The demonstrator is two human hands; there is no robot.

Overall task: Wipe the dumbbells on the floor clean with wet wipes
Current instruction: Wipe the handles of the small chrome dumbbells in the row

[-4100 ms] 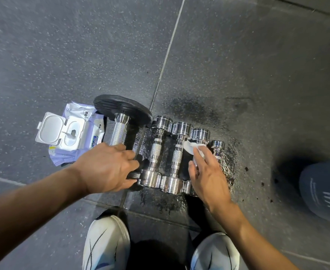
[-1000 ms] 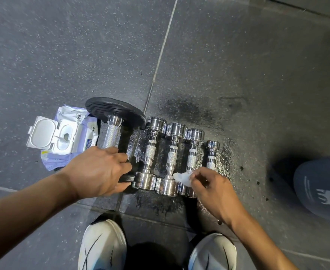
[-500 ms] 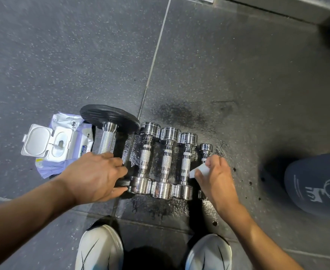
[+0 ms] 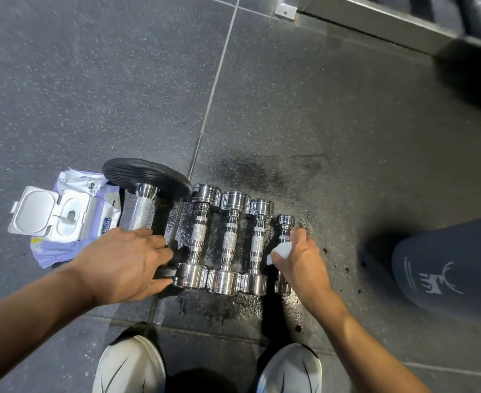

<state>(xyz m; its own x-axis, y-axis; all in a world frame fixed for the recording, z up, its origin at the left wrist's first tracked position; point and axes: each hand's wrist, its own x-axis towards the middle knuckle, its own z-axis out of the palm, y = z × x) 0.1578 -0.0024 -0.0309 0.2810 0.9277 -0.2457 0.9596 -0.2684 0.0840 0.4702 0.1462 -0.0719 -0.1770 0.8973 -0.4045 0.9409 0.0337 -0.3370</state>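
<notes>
Several chrome dumbbells lie side by side on a wet patch of dark rubber floor. The biggest, a black-plate dumbbell (image 4: 144,191), is at the left; my left hand (image 4: 123,265) grips its near plate. Three mid-size chrome dumbbells (image 4: 228,239) lie in the middle. The smallest dumbbell (image 4: 285,222) is at the right. My right hand (image 4: 301,259) holds a white wet wipe (image 4: 280,251) against that small dumbbell's handle, covering most of it.
An open pack of wet wipes (image 4: 63,219) lies left of the dumbbells, lid flipped back. My white shoes (image 4: 131,367) stand at the bottom edge. A knee in dark blue fabric (image 4: 449,265) is at the right. A metal rack base (image 4: 375,21) runs along the top right.
My right hand with the wipe has moved from the third chrome dumbbell's near end rightward onto the smallest dumbbell's handle. My left hand has stayed on the big dumbbell's plate.
</notes>
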